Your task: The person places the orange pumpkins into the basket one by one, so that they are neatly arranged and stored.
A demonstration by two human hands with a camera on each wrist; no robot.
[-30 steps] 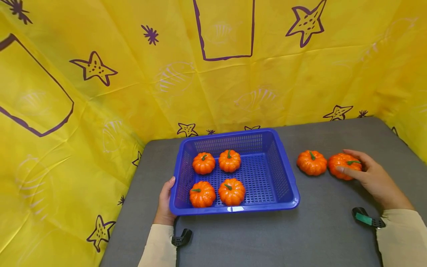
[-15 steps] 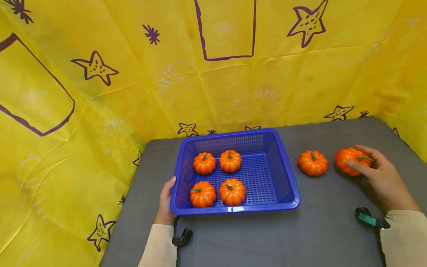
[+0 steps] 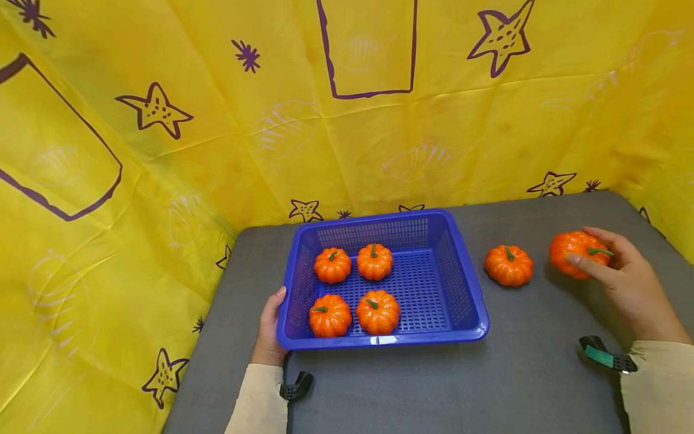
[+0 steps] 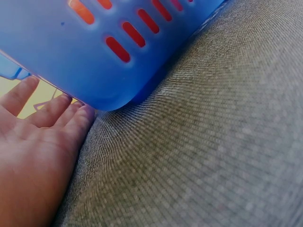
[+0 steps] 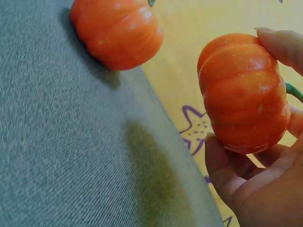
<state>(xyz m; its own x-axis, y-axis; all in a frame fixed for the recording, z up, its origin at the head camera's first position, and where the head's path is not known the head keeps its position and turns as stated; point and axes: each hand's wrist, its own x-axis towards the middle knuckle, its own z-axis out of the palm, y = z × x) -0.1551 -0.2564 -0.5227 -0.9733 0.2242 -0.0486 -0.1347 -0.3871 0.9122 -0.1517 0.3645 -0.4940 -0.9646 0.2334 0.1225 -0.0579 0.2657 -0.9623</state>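
Note:
At the right, my right hand (image 3: 631, 280) grips a small orange pumpkin (image 3: 575, 253) with a green stem, thumb on the near side and fingers on the far side. The right wrist view has this pumpkin (image 5: 244, 94) raised off the table, its shadow apart below. Another pumpkin (image 3: 508, 265) sits on the table to its left. My left hand (image 3: 269, 330) rests at the left side of a blue plastic basket (image 3: 382, 342). In the left wrist view its fingers (image 4: 49, 111) lie fairly straight against the basket's outer wall (image 4: 94, 61). Several pumpkins (image 3: 378, 312) lie inside, toward the left.
Grey cloth covers the table (image 3: 434, 392). A yellow curtain (image 3: 358, 144) printed with starfish and fish stands behind the table and along its sides. Black wrist straps (image 3: 296, 386) show at both sleeves.
My right hand has lifted its pumpkin from the table and moved it right and farther back, away from the other loose pumpkin. The left hand and the basket have stayed put.

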